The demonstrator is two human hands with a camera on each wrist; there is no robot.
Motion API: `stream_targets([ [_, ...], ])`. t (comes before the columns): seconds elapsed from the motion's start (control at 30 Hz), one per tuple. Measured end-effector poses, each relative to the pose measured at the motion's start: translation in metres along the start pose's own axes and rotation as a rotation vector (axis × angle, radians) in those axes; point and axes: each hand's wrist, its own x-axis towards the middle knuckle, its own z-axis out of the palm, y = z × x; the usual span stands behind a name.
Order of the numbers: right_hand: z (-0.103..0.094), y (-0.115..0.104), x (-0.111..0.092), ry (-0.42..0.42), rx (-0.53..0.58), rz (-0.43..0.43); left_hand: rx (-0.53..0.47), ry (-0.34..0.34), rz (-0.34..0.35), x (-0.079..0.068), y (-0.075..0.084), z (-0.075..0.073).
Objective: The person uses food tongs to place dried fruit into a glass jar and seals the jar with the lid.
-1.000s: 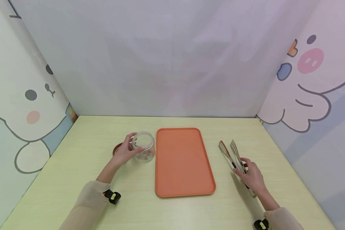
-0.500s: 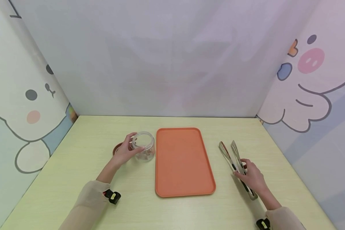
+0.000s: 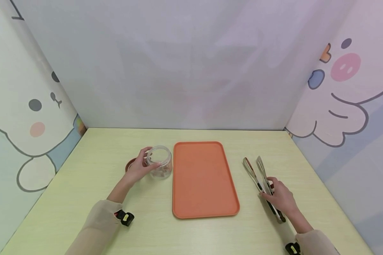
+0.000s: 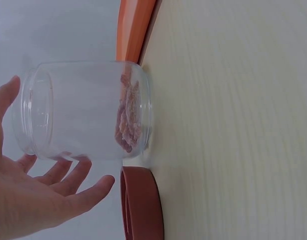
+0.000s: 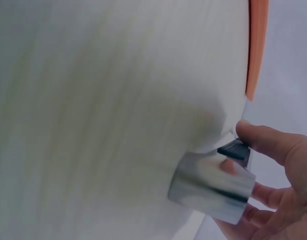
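Note:
My left hand (image 3: 139, 170) holds a clear, lidless jar (image 3: 162, 171) near its neck, thumb at the rim and fingers along the side. The jar stands upright on the table. In the left wrist view, some reddish-brown, knobbly pieces (image 4: 127, 120) lie at its bottom. Tilted just over the table at the right, metal tongs (image 3: 262, 166) with black grip parts are pinched between thumb and fingers of my right hand (image 3: 282, 196). Their two arms are spread and point away from me. The right wrist view shows the shiny bent end close to the tabletop.
An orange rectangular tray (image 3: 204, 180) lies between the hands, right beside the jar. A reddish-brown round lid (image 4: 143, 205) sits on the table left of the jar, partly hidden by the left hand. Pale cloth (image 3: 191, 71) and printed cartoon panels wall in the table.
The right hand and tongs have shifted slightly right and toward me, the tongs' rear end turning a little. The left hand and jar have stayed in place.

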Motion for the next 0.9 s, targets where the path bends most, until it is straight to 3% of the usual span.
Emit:
stream_targets([
  [0.33, -0.007, -0.006, 0.002, 0.032, 0.031, 0.020, -0.020, -0.008, -0.005, -0.014, 0.031, -0.001],
  [0.63, -0.018, -0.023, 0.013, 0.141, 0.165, -0.079, 0.010, -0.010, 0.013, -0.002, 0.001, -0.001],
  [0.9, -0.012, -0.033, 0.023, 0.146, 0.281, -0.088, -0.031, -0.046, 0.070, -0.001, -0.001, -0.006],
])
